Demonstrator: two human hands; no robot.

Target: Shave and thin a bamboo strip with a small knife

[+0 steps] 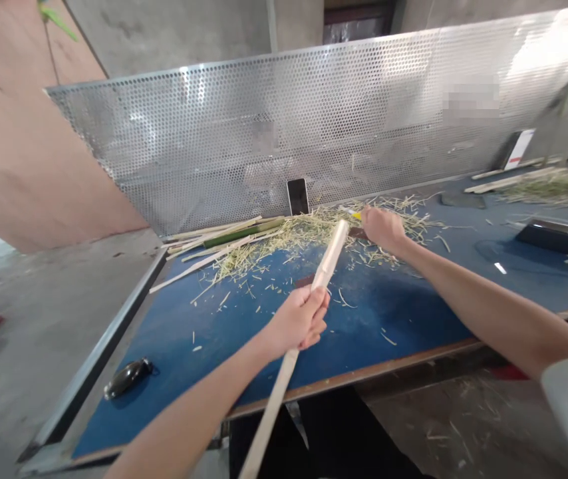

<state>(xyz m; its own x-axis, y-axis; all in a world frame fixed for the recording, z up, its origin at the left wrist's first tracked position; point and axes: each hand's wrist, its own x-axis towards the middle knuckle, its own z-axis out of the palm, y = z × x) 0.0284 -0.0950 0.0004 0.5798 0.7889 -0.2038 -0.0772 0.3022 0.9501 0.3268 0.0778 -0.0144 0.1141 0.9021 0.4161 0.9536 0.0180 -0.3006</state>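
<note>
Head view: left hand (298, 322) fisted around pale, peeled, long bamboo strip (328, 264)

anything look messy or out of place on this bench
Yes: pale shavings lie strewn over the blue tabletop around the right hand, some fallen to the floor. A phone leans against the perforated screen right behind that litter.

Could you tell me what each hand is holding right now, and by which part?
The left hand grips a long bamboo strip around its middle. The right hand is closed at the strip's far tip; whether it holds something cannot be told.
</note>
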